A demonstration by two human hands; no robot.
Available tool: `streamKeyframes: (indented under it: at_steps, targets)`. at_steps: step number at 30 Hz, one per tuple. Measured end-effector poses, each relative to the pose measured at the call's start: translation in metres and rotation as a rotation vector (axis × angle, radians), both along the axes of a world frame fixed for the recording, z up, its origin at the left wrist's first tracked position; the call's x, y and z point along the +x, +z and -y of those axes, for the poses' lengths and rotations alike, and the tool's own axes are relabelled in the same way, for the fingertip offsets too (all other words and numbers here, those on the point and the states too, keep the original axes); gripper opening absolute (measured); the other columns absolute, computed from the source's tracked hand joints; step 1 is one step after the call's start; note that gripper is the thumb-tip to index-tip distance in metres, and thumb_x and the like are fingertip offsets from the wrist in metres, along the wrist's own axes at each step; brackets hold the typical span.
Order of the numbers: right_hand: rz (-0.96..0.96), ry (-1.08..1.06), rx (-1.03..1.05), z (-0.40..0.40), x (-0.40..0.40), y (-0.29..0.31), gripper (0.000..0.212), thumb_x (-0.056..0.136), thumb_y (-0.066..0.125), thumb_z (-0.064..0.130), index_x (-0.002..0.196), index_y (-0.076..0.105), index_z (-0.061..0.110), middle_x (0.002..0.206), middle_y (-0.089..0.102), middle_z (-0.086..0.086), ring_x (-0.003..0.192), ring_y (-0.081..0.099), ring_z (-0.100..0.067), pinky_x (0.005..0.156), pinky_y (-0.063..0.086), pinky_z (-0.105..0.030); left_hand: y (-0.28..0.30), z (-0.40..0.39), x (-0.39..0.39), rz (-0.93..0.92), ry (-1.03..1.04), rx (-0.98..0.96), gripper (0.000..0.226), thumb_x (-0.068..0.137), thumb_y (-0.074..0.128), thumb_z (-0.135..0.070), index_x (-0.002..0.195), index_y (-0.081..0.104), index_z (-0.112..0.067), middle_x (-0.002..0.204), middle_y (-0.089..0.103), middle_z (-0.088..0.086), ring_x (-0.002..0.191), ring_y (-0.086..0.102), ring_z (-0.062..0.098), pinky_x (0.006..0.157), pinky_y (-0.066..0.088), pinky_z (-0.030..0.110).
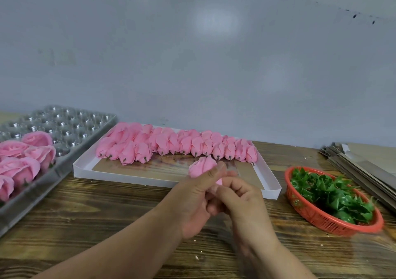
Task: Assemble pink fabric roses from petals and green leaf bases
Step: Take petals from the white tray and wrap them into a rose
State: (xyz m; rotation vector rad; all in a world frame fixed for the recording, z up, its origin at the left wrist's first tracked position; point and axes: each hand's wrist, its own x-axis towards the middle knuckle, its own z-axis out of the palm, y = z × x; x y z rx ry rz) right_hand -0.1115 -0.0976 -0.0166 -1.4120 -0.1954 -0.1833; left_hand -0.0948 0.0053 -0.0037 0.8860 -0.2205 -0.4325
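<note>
My left hand grips a pink rosebud from below, its petals sticking up above my thumb. My right hand closes on the bud's lower end, which my fingers hide. Behind them a shallow white tray holds two rows of pink petal buds with dark stubs pointing toward me. A red plastic basket on the right holds several green leaf bases. Finished pink roses sit in a clear moulded tray on the left.
Everything rests on a dark wooden table. A stack of flat cardboard sheets lies at the far right. A pale wall rises right behind the trays.
</note>
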Motion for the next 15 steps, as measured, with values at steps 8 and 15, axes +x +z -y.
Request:
streamKeyframes:
  at_steps: [8, 15]
  targets:
    - [0.222, -0.102, -0.336, 0.0017, -0.0021, -0.0031, 0.011, 0.065, 0.068, 0.014, 0.075, 0.068, 0.013, 0.054, 0.047, 0.007, 0.053, 0.041, -0.007, 0.052, 0.037, -0.025, 0.0015, 0.0017, 0.0044, -0.038, 0.027, -0.053, 0.019, 0.064, 0.072, -0.034, 0.067, 0.079, -0.017, 0.087, 0.074, 0.009, 0.077, 0.070, 0.020, 0.087, 0.054, 0.038]
    - [0.087, 0.025, -0.155, 0.0019, -0.0021, -0.0007, 0.011, 0.062, 0.069, 0.017, 0.062, 0.064, 0.007, 0.051, 0.049, -0.007, 0.047, 0.044, -0.015, 0.048, 0.039, -0.026, 0.0032, -0.0005, 0.0012, 0.042, 0.060, 0.102, 0.017, 0.064, 0.070, -0.039, 0.067, 0.078, -0.024, 0.085, 0.072, 0.004, 0.071, 0.060, 0.019, 0.057, 0.041, 0.030]
